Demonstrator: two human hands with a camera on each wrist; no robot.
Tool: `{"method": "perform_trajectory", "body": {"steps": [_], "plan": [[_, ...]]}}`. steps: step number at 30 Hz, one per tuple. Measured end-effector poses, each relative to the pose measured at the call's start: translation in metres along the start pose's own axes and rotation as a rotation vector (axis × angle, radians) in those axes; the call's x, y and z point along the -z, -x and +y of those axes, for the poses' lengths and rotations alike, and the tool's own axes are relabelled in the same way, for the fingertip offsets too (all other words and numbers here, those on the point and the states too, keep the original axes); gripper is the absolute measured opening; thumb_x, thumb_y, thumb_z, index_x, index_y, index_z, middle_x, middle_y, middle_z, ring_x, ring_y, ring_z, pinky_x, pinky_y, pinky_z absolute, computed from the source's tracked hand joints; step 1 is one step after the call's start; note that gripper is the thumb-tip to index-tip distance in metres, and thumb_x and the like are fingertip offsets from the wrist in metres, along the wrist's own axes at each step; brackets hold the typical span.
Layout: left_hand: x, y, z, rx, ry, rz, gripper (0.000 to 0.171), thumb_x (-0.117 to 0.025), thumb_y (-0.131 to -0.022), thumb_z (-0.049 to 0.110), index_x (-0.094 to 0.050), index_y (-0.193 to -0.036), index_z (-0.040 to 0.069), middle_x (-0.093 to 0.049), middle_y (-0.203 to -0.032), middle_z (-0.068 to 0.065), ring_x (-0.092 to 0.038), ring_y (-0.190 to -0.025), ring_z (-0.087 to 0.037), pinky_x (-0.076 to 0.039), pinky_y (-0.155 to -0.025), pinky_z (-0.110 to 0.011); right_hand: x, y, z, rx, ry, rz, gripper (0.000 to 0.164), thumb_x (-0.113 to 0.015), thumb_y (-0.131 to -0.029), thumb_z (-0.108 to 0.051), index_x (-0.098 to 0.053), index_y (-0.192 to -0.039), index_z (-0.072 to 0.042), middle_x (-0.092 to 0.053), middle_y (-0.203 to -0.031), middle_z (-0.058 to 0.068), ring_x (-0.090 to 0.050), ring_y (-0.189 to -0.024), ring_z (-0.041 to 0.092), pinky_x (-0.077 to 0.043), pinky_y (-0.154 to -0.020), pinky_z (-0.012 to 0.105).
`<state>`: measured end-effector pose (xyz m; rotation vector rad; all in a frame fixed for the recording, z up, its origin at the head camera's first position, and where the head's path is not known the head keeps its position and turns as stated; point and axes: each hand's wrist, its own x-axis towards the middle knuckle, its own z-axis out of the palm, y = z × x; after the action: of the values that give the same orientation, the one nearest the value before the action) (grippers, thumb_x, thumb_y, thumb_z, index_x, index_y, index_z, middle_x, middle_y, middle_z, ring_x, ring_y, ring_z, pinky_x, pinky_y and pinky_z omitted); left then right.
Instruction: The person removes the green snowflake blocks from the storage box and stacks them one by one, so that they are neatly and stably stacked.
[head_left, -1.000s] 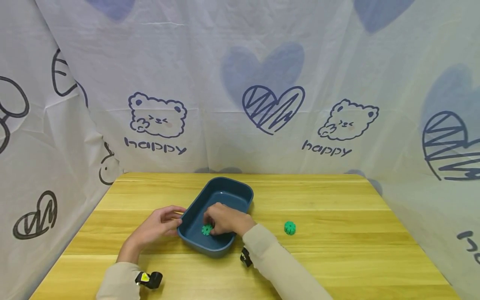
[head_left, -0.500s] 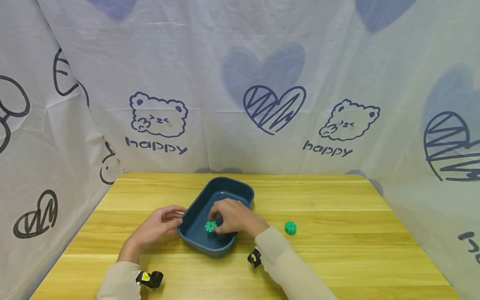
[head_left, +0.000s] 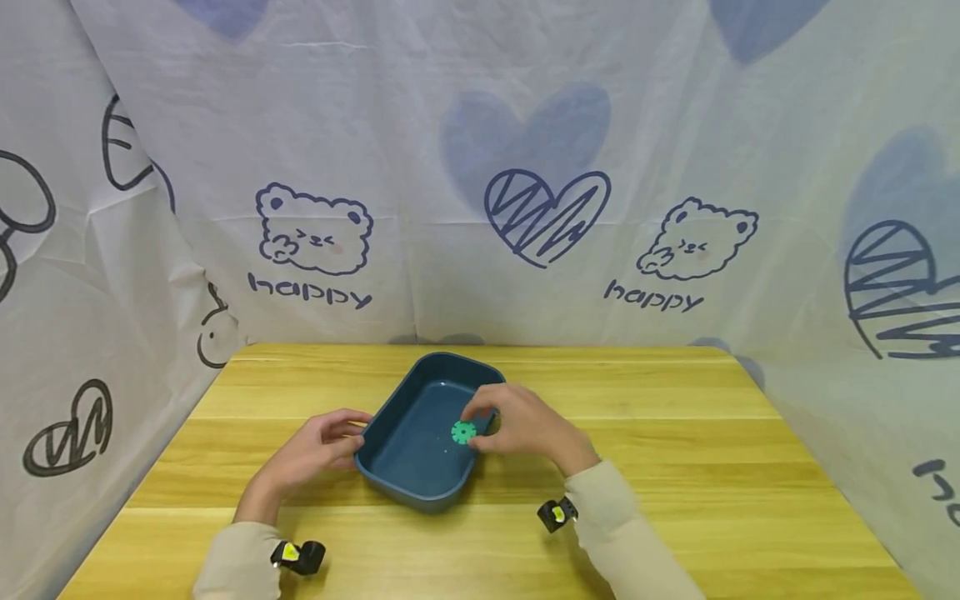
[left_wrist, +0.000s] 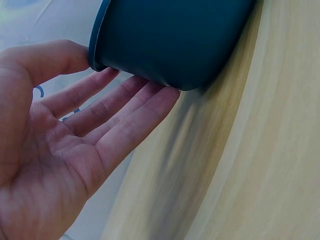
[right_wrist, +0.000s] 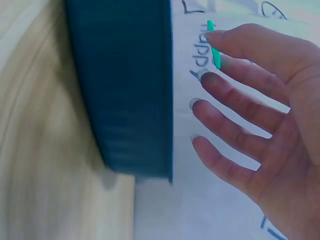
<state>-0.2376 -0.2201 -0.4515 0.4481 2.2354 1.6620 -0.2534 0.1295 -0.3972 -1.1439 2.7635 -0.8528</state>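
A dark blue rectangular bin (head_left: 412,433) stands slanted on the table. My left hand (head_left: 318,450) is at its left side. In the left wrist view, the thumb touches the rim and the nearly straight fingers (left_wrist: 135,122) rest against the outer wall. Between thumb and index finger my right hand (head_left: 525,425) pinches a flat green notched disc (head_left: 463,432), held over the bin's right side. Edge-on, the disc (right_wrist: 214,45) appears above the rim level in the right wrist view, with the other fingers spread loosely.
A wood-grain table (head_left: 675,417) lies under everything. White cloth (head_left: 420,150) printed with bears and hearts hangs behind it and on both sides. A few tiny pale specks show on the bin floor.
My right hand has lifted the green disc from low in the bin and moved right. Its wrist now covers where another green piece showed on the table. The left hand stays put.
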Motion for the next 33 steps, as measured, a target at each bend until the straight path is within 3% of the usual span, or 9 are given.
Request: {"method": "perform_trajectory", "body": {"steps": [9, 14, 26, 33], "plan": [[0.000, 0.001, 0.000, 0.007, 0.011, 0.005, 0.049, -0.059, -0.105, 0.015, -0.046, -0.146, -0.009, -0.059, -0.135, -0.034, -0.068, -0.115, -0.026, -0.064, -0.089, -0.037, 0.021, 0.028, 0.018, -0.017, -0.032, 0.090, 0.022, -0.081, -0.087, -0.017, -0.078, -0.108, -0.015, -0.077, -0.104, -0.001, -0.070, -0.097, 0.025, -0.060, -0.089, 0.046], [0.000, 0.002, 0.001, 0.003, 0.011, 0.003, 0.049, -0.059, -0.105, 0.014, -0.046, -0.146, -0.009, -0.059, -0.135, -0.035, -0.068, -0.116, -0.027, -0.064, -0.089, -0.036, 0.027, 0.042, 0.034, -0.052, -0.034, 0.122, 0.022, -0.081, -0.087, -0.020, -0.077, -0.109, -0.016, -0.076, -0.104, -0.003, -0.069, -0.096, 0.018, -0.061, -0.090, 0.047], [0.001, 0.001, 0.000, -0.002, 0.010, -0.001, 0.049, -0.059, -0.105, 0.014, -0.046, -0.146, -0.009, -0.058, -0.135, -0.036, -0.068, -0.116, -0.028, -0.064, -0.089, -0.036, 0.038, 0.076, 0.067, -0.212, -0.091, 0.135, 0.021, -0.083, -0.085, -0.015, -0.076, -0.106, -0.012, -0.076, -0.102, 0.000, -0.069, -0.095, 0.021, -0.062, -0.089, 0.045], [0.000, 0.002, -0.001, -0.006, 0.009, 0.003, 0.048, -0.059, -0.105, 0.013, -0.046, -0.145, -0.010, -0.058, -0.135, -0.037, -0.068, -0.115, -0.026, -0.064, -0.089, -0.036, 0.041, 0.089, 0.083, -0.247, -0.124, 0.133, 0.021, -0.084, -0.084, -0.013, -0.076, -0.104, -0.011, -0.077, -0.102, 0.003, -0.070, -0.097, 0.030, -0.061, -0.089, 0.051]]}}
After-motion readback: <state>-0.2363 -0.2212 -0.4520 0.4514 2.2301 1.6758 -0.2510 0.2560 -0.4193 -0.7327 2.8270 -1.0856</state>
